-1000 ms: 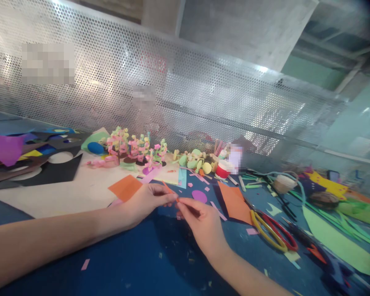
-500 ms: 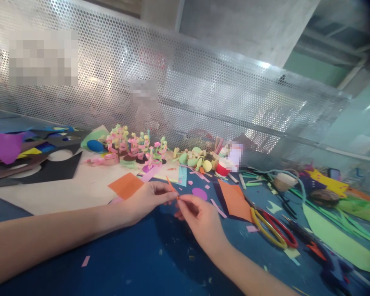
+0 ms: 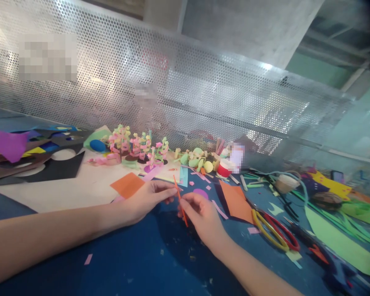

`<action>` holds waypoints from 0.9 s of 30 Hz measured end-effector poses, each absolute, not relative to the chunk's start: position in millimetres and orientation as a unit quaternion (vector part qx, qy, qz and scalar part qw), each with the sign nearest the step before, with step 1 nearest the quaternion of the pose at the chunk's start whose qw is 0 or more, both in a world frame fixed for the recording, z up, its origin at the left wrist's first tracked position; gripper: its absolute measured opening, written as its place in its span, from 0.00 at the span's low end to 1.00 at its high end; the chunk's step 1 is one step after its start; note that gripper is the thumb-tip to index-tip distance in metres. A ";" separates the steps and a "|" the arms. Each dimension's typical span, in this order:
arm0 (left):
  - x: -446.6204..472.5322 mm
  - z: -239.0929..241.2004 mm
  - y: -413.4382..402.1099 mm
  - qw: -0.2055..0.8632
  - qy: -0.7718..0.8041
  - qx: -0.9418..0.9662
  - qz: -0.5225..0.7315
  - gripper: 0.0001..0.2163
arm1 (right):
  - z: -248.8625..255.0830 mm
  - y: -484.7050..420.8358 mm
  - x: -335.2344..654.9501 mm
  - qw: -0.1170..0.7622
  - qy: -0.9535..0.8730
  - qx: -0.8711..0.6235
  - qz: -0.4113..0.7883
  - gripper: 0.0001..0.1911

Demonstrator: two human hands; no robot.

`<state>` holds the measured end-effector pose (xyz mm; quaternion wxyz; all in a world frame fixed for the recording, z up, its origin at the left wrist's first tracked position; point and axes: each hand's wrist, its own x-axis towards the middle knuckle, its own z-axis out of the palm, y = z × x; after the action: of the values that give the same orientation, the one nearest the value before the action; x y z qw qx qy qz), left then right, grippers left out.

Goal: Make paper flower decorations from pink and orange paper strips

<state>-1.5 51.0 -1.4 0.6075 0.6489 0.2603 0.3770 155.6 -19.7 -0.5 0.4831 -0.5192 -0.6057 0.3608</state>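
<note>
A thin orange paper strip (image 3: 180, 200) stands nearly upright between my two hands over the blue table (image 3: 135, 263). My left hand (image 3: 149, 197) pinches it near the upper part with fingers closed. My right hand (image 3: 200, 213) pinches it lower down, fingers curled. An orange paper piece (image 3: 127, 184) lies just left of my left hand. Another orange sheet (image 3: 236, 201) lies right of my right hand, with red and yellow scissors (image 3: 274, 232) beside it.
Small paper flower figures (image 3: 135, 148) and green and yellow balls (image 3: 197, 160) stand at the back by a perforated metal screen (image 3: 185, 90). Dark and purple paper sheets (image 3: 24, 156) lie at left. Green paper (image 3: 339, 242), strips and tools clutter the right.
The orange strip has swung from lying low between my fingertips to standing nearly upright. My right hand slid down along it. The view shifted slightly.
</note>
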 end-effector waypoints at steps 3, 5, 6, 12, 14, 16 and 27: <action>-1.3 -1.6 51.4 0.608 0.251 0.650 0.381 0.09 | -1.5 -19.1 155.2 0.486 -0.597 -0.510 0.383 0.10; -1.2 -0.8 50.9 0.609 0.249 0.652 0.377 0.09 | -1.2 -19.2 155.1 0.486 -0.598 -0.505 0.389 0.10; -1.2 -0.3 50.7 0.610 0.250 0.652 0.375 0.09 | -1.0 -19.3 155.1 0.484 -0.601 -0.503 0.390 0.10; -2.1 0.7 50.8 0.630 0.268 0.611 0.398 0.09 | -1.0 -19.2 154.8 0.477 -0.603 -0.493 0.406 0.10; -2.2 1.5 50.5 0.644 0.276 0.586 0.407 0.09 | -0.4 -19.7 153.8 0.475 -0.595 -0.495 0.419 0.10; -2.2 2.2 50.1 0.659 0.273 0.569 0.409 0.09 | 1.0 -20.3 152.8 0.466 -0.584 -0.503 0.434 0.11; -2.2 1.9 52.2 0.680 0.261 0.546 0.414 0.07 | 2.8 -16.3 154.4 0.431 -0.589 -0.507 0.459 0.19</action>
<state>-2.2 52.2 1.9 0.6799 0.5462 0.2612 0.4138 154.4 -16.3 2.8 0.4307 -0.5066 -0.5890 0.4593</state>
